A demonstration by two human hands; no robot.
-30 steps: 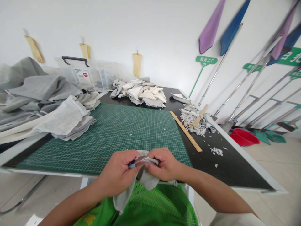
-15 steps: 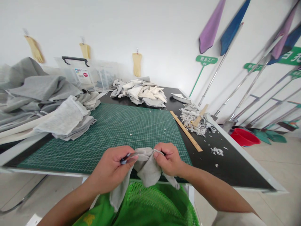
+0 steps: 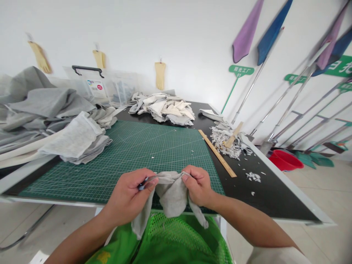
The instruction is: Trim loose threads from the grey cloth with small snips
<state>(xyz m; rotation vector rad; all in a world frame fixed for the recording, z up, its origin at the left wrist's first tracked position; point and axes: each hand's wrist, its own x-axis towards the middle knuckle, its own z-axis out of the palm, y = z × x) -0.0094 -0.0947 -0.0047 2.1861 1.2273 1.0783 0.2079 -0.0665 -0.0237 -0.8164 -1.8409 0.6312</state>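
Observation:
A piece of grey cloth (image 3: 172,198) hangs in folds between my two hands, over the near edge of the green cutting mat (image 3: 148,141). My left hand (image 3: 130,196) is closed on one end of its upper edge. Tucked in that same hand is a small pair of thread snips (image 3: 145,181), mostly hidden by the fingers. At the other end of the edge, my right hand (image 3: 199,185) pinches the cloth between thumb and fingers. The stretch between the hands looks fairly taut, while loose ends dangle below each hand.
Grey cloth (image 3: 49,102) is heaped at left, before a clear plastic box (image 3: 82,84). Cut cloth pieces (image 3: 165,106) lie at the back. A wooden ruler (image 3: 217,153) borders the mat, beside shredded scraps (image 3: 227,141). A red bucket (image 3: 286,159) stands on the floor at right.
My hands have drawn slightly apart, and the cloth's upper edge is straighter between them. The snips' blades show less than before. The dangling left end has risen a little.

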